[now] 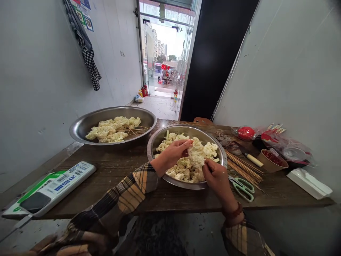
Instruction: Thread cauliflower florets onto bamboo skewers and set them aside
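Observation:
Above a steel bowl full of cauliflower pieces, both hands hold a cauliflower floret between them. My left hand is closed on its upper left side, with the thumb and fingertips by the stem end. From the right, my right hand pinches the lower edge of the same floret. Whether a skewer is in either hand cannot be made out. More loose cauliflower lies below the hands. To the left, a wide steel basin holds cauliflower on wooden skewers.
Right of the bowl lie bamboo skewers, green-handled scissors, a knife and a paper tub of red contents. A white box is at the far right. At left, a phone rests on a power strip-like white box.

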The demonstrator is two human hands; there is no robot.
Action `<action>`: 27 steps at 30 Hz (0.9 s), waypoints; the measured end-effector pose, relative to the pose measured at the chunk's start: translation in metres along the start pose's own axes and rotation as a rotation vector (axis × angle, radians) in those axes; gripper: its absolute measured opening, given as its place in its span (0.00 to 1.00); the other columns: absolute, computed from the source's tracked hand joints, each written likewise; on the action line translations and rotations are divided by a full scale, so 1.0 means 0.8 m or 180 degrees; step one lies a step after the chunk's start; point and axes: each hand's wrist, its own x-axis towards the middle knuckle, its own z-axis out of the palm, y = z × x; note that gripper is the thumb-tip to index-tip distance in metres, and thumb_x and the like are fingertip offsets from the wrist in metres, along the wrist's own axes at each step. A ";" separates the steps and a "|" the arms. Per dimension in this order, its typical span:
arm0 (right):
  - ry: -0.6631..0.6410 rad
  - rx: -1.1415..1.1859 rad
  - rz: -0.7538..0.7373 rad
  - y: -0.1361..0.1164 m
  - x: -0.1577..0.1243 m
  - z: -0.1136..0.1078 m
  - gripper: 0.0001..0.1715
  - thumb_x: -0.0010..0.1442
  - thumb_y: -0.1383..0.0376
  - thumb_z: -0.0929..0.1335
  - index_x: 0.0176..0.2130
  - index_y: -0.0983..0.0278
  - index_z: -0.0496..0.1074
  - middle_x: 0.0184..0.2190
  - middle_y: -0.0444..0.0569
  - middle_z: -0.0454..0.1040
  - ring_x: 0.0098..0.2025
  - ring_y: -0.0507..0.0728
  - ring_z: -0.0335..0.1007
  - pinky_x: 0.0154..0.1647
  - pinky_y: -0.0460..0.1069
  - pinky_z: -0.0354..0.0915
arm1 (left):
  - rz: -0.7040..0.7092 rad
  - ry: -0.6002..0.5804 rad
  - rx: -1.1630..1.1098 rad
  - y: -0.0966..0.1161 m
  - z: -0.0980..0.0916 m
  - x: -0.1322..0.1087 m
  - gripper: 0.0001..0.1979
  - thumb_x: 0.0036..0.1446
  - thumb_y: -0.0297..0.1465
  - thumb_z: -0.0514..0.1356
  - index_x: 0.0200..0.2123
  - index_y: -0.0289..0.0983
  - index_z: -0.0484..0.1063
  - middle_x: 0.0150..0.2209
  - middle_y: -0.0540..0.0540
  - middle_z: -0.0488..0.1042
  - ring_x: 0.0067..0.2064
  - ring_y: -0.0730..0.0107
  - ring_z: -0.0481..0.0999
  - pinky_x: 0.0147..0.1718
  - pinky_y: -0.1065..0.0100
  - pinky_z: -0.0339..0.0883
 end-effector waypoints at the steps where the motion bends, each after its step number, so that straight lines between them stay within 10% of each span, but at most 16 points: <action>1: 0.0033 0.0014 0.0038 0.001 0.000 0.000 0.13 0.62 0.66 0.60 0.26 0.63 0.66 0.21 0.43 0.68 0.23 0.51 0.62 0.26 0.46 0.54 | -0.0020 0.0135 -0.0064 0.001 -0.003 0.001 0.19 0.49 0.44 0.64 0.35 0.33 0.73 0.30 0.48 0.71 0.29 0.77 0.69 0.31 0.71 0.63; 7: 0.0442 0.0274 0.0616 0.005 -0.005 -0.002 0.16 0.62 0.64 0.60 0.23 0.62 0.61 0.17 0.39 0.60 0.20 0.50 0.55 0.23 0.45 0.52 | 0.0146 0.0640 0.0603 -0.002 -0.017 0.007 0.14 0.56 0.38 0.59 0.38 0.33 0.72 0.33 0.43 0.76 0.30 0.74 0.73 0.32 0.70 0.65; 15: 0.0493 0.0323 0.0804 0.008 -0.006 -0.005 0.17 0.62 0.63 0.60 0.21 0.61 0.60 0.16 0.39 0.62 0.20 0.50 0.56 0.24 0.46 0.51 | 0.0679 0.0037 0.3874 -0.018 -0.020 0.009 0.11 0.53 0.28 0.54 0.33 0.37 0.77 0.31 0.46 0.76 0.35 0.67 0.73 0.39 0.66 0.64; 27: 0.0579 0.0457 0.0750 0.006 -0.008 -0.006 0.17 0.62 0.62 0.61 0.22 0.61 0.61 0.16 0.39 0.61 0.19 0.50 0.55 0.22 0.45 0.52 | 0.1043 -0.0541 0.4704 -0.022 -0.013 0.010 0.18 0.54 0.24 0.53 0.49 0.37 0.71 0.53 0.43 0.71 0.54 0.62 0.69 0.55 0.62 0.59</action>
